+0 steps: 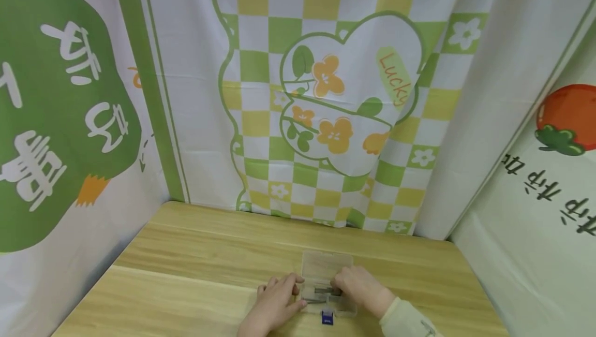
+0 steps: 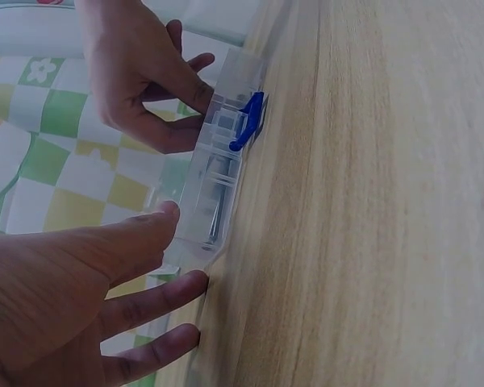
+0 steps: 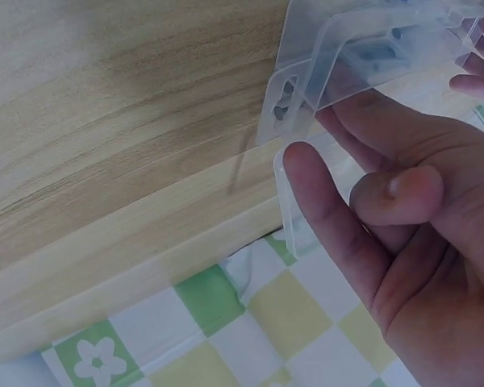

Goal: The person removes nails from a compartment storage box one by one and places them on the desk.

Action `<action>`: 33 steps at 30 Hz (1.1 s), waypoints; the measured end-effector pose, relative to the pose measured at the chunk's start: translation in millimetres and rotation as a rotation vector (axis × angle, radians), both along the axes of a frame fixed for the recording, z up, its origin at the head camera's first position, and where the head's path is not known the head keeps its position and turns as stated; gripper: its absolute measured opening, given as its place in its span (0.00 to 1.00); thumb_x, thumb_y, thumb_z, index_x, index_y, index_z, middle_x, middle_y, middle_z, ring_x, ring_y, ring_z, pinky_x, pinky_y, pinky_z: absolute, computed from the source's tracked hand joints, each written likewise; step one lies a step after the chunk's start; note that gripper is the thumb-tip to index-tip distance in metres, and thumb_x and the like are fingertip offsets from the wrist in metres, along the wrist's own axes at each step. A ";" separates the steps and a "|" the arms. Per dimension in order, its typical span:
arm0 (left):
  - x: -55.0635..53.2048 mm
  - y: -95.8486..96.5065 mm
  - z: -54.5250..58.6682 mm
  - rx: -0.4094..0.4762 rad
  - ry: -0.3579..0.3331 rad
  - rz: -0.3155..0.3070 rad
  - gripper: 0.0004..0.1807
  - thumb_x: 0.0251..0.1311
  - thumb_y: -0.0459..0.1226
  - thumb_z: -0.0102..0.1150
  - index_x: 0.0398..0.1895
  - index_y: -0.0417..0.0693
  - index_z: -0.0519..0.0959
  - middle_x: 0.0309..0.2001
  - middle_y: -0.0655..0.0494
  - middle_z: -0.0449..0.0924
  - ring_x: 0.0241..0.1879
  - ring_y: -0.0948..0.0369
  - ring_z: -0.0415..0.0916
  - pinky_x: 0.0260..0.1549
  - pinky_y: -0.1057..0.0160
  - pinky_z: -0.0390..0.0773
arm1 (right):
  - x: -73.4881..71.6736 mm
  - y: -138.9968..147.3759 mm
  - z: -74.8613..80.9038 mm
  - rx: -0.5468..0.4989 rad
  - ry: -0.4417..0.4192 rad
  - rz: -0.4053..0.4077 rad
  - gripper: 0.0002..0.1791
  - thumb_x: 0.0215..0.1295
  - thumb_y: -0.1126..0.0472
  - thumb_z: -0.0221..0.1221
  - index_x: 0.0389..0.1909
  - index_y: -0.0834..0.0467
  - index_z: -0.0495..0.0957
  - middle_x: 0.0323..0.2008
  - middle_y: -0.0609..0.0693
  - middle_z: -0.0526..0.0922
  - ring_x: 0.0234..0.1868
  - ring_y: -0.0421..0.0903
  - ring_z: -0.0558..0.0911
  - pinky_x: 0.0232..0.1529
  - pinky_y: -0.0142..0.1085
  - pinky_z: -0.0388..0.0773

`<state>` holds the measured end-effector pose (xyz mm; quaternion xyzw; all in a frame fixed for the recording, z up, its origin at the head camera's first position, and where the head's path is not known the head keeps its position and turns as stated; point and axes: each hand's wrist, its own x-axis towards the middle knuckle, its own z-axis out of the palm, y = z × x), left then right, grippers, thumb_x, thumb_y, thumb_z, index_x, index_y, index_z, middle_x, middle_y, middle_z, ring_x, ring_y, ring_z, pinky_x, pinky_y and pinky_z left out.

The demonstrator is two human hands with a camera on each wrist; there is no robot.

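Where the clear box [image 1: 344,306] lies: on the wooden table [image 1: 177,290], between my two hands, with its inside parted into compartments.
Lid [image 1: 326,262]: swung open, on the far side of the box.
Blue clasp [image 1: 327,318]: on the near side of the box, about midway along, sticking outward.
Left hand [image 1: 278,301]: at the box's left end, thumb toward the near side, fingers farther back; the fingers I can see are spread and fairly straight, thumb tip by the clear wall.
Right hand [image 1: 360,288]: reaching into the box from the right, fingers bent downward, pale sleeve [image 1: 406,319] behind the wrist; tips hidden, so I cannot tell whether I pinch anything.
Grey piece [image 1: 322,290]: inside the box, one end right by my right fingertips.
Thin grey rod [image 1: 315,301]: lying in the near left compartment, near my left thumb.
Checked cloth [image 1: 261,135]: green, yellow and white, hanging behind the table, "Lucky" printed on it.
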<state>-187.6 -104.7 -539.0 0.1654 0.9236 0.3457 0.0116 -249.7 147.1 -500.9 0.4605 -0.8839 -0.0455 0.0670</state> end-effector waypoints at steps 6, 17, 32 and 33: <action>0.1 0.5 1.4 0.019 -0.006 -0.006 0.25 0.67 0.49 0.70 0.63 0.54 0.77 0.46 0.65 0.83 0.42 0.62 0.67 0.43 0.51 0.63 | -1.9 1.8 1.2 -0.040 -0.003 0.008 0.17 0.48 0.70 0.73 0.16 0.49 0.76 0.17 0.37 0.73 0.20 0.34 0.61 0.21 0.29 0.63; 0.7 0.4 1.5 0.030 0.003 -0.012 0.26 0.67 0.49 0.70 0.63 0.52 0.77 0.46 0.63 0.83 0.42 0.62 0.66 0.43 0.50 0.63 | -2.0 1.7 2.9 -0.033 -0.007 -0.004 0.13 0.49 0.67 0.75 0.18 0.49 0.81 0.19 0.38 0.78 0.20 0.34 0.65 0.22 0.30 0.68; -0.2 -0.3 1.9 0.038 -0.036 -0.008 0.26 0.67 0.50 0.70 0.64 0.55 0.76 0.46 0.66 0.82 0.43 0.62 0.66 0.46 0.46 0.64 | 2.5 -2.7 2.4 0.089 0.076 -0.011 0.12 0.51 0.64 0.76 0.22 0.48 0.81 0.23 0.42 0.82 0.21 0.37 0.75 0.24 0.31 0.74; -0.3 -0.4 1.9 0.037 -0.036 -0.007 0.26 0.67 0.51 0.70 0.64 0.55 0.76 0.46 0.66 0.82 0.43 0.62 0.67 0.47 0.45 0.64 | 2.1 -2.2 1.9 0.081 0.078 -0.009 0.12 0.51 0.64 0.76 0.22 0.48 0.82 0.22 0.42 0.82 0.21 0.37 0.75 0.24 0.31 0.74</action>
